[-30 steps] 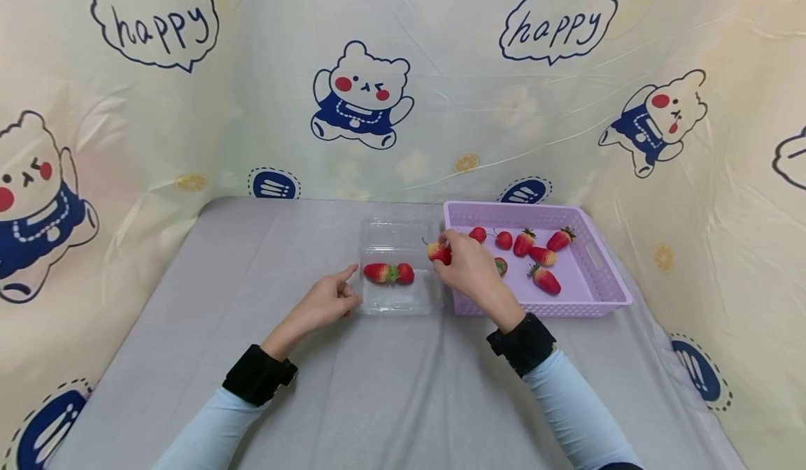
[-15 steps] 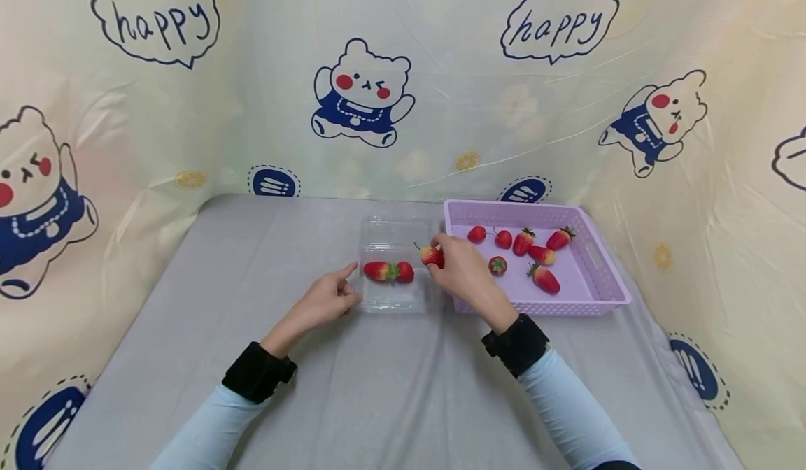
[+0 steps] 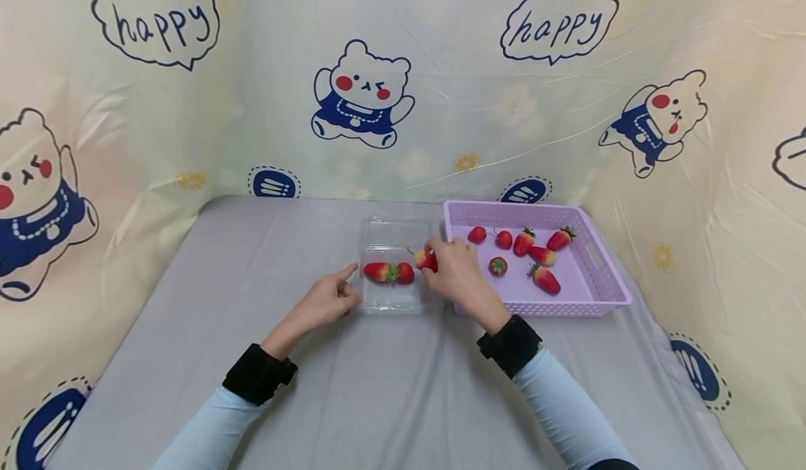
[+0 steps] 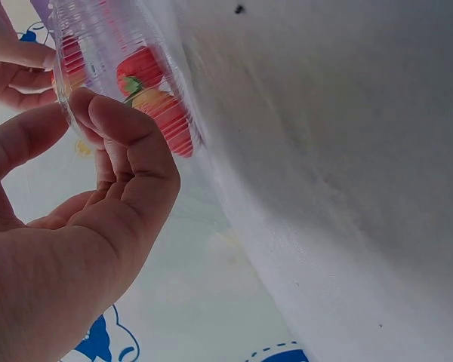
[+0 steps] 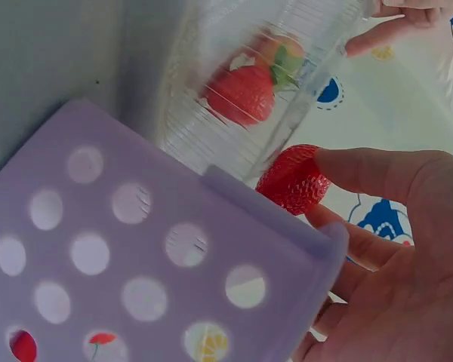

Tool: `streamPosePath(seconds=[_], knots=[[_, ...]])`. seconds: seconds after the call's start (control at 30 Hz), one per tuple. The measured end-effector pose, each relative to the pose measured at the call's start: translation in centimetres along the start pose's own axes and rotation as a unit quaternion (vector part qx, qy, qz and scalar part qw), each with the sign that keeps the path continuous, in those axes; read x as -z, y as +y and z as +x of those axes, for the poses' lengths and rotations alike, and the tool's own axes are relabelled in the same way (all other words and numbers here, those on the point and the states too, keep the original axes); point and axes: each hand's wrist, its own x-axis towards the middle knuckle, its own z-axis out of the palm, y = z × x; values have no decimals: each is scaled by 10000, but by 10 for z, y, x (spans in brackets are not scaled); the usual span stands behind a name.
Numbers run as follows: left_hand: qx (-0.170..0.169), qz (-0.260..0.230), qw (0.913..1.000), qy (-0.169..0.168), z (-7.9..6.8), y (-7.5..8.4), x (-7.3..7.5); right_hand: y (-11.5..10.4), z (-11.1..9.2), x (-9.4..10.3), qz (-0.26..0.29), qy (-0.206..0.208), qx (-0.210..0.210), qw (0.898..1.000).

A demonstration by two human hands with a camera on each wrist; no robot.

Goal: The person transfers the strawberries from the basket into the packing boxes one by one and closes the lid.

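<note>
In the head view, my left hand (image 3: 324, 300) is at the left edge of an open clear plastic clamshell box (image 3: 395, 300). The left wrist view shows its thumb and index finger pinching the box's rim (image 4: 66, 113). Inside the box lie two strawberries, a long one (image 3: 378, 272) and a rounder one (image 3: 405, 273), leafy ends together. My right hand (image 3: 458, 272) pinches a red-and-yellow strawberry (image 3: 425, 259) by the box's right side, its stem pointing left. The right wrist view shows this strawberry (image 5: 293, 181) between thumb and fingers, partly behind the basket's rim.
To the right of the box stands a purple perforated basket (image 3: 541, 309) holding several strawberries (image 3: 544, 279). A grey cloth (image 3: 283, 400) covers the table. Behind it hangs a pale curtain (image 3: 453, 106) printed with bears.
My right hand has moved left from the basket's edge to the box, carrying the strawberry. A strawberry in the basket that it partly hid now shows fully. My left hand has stayed in place.
</note>
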Motion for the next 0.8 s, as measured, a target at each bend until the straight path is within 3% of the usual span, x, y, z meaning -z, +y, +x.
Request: streamPosePath(seconds=[0.8], knots=[[-8, -56, 10000, -64, 1, 0, 1, -3, 7, -19, -150, -52, -94, 9998]])
